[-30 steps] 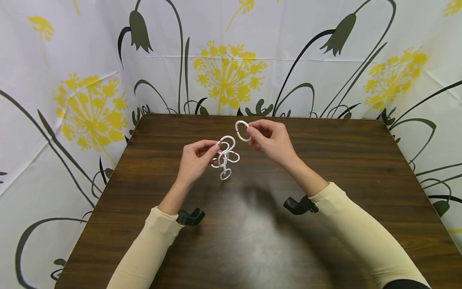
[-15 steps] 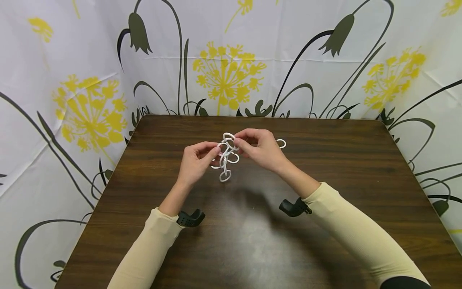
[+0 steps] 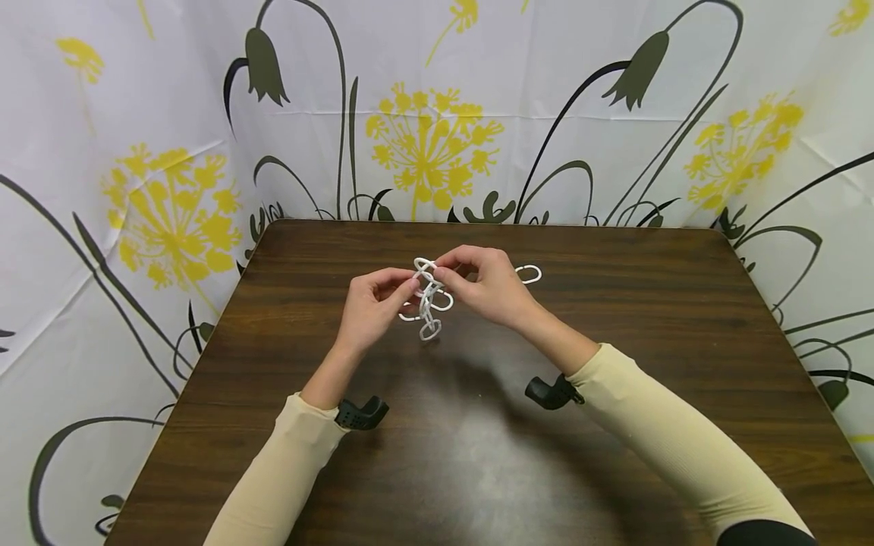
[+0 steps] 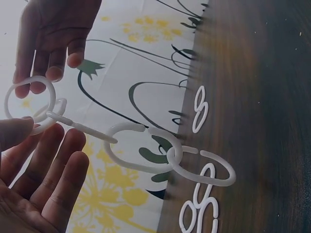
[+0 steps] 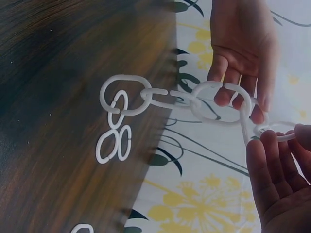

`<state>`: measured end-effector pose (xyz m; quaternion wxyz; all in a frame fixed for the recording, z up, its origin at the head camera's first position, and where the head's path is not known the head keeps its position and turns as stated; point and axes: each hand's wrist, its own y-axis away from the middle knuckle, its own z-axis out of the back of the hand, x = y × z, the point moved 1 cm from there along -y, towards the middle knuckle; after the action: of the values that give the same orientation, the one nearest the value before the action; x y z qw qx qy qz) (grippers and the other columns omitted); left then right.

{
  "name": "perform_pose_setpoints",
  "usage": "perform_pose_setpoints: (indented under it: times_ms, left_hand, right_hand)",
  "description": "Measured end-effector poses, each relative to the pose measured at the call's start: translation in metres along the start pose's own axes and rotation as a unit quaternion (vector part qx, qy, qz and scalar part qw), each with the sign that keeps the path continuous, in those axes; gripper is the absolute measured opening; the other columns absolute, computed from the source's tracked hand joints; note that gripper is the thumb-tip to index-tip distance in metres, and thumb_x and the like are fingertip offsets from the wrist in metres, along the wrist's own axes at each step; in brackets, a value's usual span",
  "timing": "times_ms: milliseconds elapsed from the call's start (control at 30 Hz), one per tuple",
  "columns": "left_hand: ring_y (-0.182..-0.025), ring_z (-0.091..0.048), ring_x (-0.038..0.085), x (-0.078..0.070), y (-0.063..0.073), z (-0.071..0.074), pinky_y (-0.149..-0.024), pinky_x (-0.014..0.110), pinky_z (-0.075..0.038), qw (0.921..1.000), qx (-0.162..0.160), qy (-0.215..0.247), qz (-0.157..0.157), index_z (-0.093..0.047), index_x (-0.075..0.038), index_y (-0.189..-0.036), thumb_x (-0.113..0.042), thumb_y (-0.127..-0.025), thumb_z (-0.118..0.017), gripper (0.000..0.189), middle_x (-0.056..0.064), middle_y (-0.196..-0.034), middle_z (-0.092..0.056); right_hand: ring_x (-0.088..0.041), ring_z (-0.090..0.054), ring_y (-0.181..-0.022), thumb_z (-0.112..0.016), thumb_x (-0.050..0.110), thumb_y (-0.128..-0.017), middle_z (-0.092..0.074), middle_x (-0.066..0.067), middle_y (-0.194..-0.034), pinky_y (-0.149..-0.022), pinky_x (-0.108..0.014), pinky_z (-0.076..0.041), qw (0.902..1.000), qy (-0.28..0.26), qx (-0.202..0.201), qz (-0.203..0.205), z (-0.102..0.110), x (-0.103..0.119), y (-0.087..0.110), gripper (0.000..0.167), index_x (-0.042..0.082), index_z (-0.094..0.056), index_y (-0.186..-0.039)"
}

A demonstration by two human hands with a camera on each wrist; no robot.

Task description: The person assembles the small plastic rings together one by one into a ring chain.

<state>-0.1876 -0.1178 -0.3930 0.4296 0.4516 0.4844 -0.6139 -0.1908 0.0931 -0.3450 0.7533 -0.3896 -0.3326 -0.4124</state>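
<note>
My left hand pinches the upper end of a chain of white plastic links, which hangs down over the table. Beside it, my right hand holds a white link between thumb and fingers at the chain's top. In the left wrist view this link appears as a round loop, overlapping the chain's end link. The lower chain link hangs free. From the right wrist, the chain runs off to the left, and fingers hide part of the joint.
Several loose white links lie on the dark wooden table: one link behind my right hand, others behind the chain. A flowered curtain stands behind the table's back edge.
My right hand has come left and down, bringing its separate link to the top of the chain. The loose link behind it has come into view. My left hand has hardly moved.
</note>
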Motion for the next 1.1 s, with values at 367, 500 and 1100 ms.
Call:
perform_pose_setpoints:
  times_ms: [367,500,1100]
  left_hand:
    - [-0.073,-0.075,0.001,-0.002,0.001,0.000,-0.066,0.021,-0.064,0.9998,0.007,-0.015,-0.006,-0.071,0.016,-0.120,-0.002,-0.103,-0.070,0.025,0.036,-0.103,-0.074]
    - [-0.073,-0.074,0.001,-0.002,0.001,0.000,-0.066,0.021,-0.064,0.9998,0.010,-0.016,-0.007,-0.071,0.016,-0.120,-0.002,-0.103,-0.069,0.025,0.035,-0.101,-0.075]
    - [-0.073,-0.075,0.003,0.001,0.000,0.000,-0.065,0.021,-0.064,1.0000,0.007,-0.002,0.005,-0.071,0.017,-0.116,0.000,-0.102,-0.069,0.021,0.009,-0.088,-0.079]
  right_hand:
    - [-0.020,-0.071,-0.081,-0.075,0.008,-0.100,-0.079,-0.010,-0.095,-0.070,-0.023,-0.054,0.9995,0.029,0.007,0.014,-0.004,0.001,-0.001,0.012,0.000,-0.080,-0.107]
    - [-0.021,-0.072,-0.082,-0.075,0.008,-0.099,-0.079,-0.010,-0.095,-0.072,-0.026,-0.055,0.9993,0.034,0.002,0.016,-0.003,-0.001,-0.001,0.012,0.001,-0.080,-0.107]
    - [-0.016,-0.077,-0.071,-0.066,0.001,-0.101,-0.076,-0.020,-0.091,-0.066,-0.034,-0.068,0.9879,-0.123,-0.034,-0.089,0.005,-0.009,-0.008,0.008,-0.004,-0.070,-0.106]
